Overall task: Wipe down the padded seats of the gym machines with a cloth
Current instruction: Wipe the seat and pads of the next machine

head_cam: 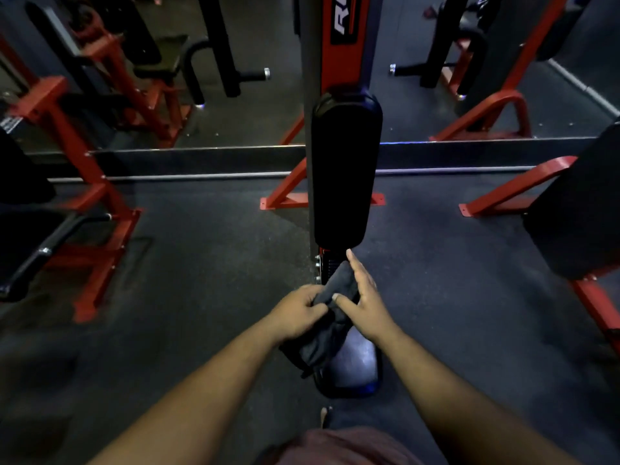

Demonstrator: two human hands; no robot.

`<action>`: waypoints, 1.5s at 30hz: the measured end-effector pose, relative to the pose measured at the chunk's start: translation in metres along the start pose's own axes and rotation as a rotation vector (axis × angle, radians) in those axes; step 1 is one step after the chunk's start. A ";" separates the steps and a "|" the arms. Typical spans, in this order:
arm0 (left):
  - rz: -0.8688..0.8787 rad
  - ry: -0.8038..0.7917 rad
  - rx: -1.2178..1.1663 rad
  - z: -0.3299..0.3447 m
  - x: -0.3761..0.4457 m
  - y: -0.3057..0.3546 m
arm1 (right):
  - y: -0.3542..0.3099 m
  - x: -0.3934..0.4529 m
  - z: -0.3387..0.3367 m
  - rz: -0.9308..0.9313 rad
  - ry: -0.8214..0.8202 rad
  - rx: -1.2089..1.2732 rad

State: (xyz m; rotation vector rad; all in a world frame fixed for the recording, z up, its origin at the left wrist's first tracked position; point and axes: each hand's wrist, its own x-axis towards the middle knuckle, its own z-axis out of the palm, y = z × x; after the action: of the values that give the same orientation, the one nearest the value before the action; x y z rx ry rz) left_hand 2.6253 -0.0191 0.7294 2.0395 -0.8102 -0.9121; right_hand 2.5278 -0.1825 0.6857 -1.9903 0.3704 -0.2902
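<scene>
Seemingly dark, crumpled cloth (pixel 335 290)

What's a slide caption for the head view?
Both hands, left hand and right hand, gather a dark cloth above the seat pad.
</scene>
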 end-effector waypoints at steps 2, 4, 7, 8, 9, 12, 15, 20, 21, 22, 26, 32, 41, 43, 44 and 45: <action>0.049 -0.039 0.101 -0.022 0.015 0.009 | -0.005 0.018 -0.004 0.065 -0.052 0.147; 0.054 -0.079 0.164 -0.046 0.031 0.014 | -0.008 0.035 -0.008 0.129 -0.018 0.218; 0.113 -0.129 0.217 -0.079 0.054 0.015 | -0.016 0.061 -0.012 0.181 0.111 0.213; 0.131 -0.143 0.276 -0.089 0.061 0.016 | -0.019 0.069 -0.012 0.193 0.171 0.222; 0.138 -0.152 0.355 -0.101 0.071 0.016 | -0.021 0.079 -0.013 0.200 0.243 0.229; 0.191 -0.128 0.528 -0.135 0.103 0.015 | -0.029 0.109 -0.008 0.194 0.397 0.183; 0.309 -0.046 0.497 -0.165 0.133 0.017 | -0.038 0.137 -0.003 0.214 0.559 0.154; 0.561 0.150 0.582 -0.226 0.186 0.040 | -0.055 0.185 0.004 0.311 0.783 0.159; 0.578 0.154 0.594 -0.235 0.193 0.046 | -0.063 0.189 0.004 0.322 0.807 0.140; 0.600 0.143 0.588 -0.247 0.201 0.051 | -0.072 0.197 0.003 0.322 0.848 0.122; 0.679 0.111 0.466 -0.275 0.226 0.083 | -0.109 0.224 -0.017 0.292 1.017 0.000; 0.842 0.164 0.545 -0.293 0.262 0.140 | -0.143 0.298 -0.077 0.173 1.202 -0.122; 0.817 -0.132 0.309 -0.305 0.328 0.165 | -0.144 0.377 -0.030 0.358 1.291 -0.165; 0.786 -0.290 0.190 -0.298 0.336 0.171 | -0.140 0.372 0.014 0.308 1.194 -0.212; 0.779 -0.357 0.191 -0.292 0.340 0.175 | -0.136 0.370 0.030 0.306 1.165 -0.261; 0.784 -0.404 0.212 -0.287 0.344 0.178 | -0.133 0.371 0.041 0.311 1.137 -0.301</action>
State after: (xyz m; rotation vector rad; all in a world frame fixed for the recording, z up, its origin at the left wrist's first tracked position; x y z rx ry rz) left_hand 3.0018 -0.2704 0.8959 1.4784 -1.8207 -0.7902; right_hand 2.9022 -0.2368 0.8030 -1.8229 1.4838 -1.2144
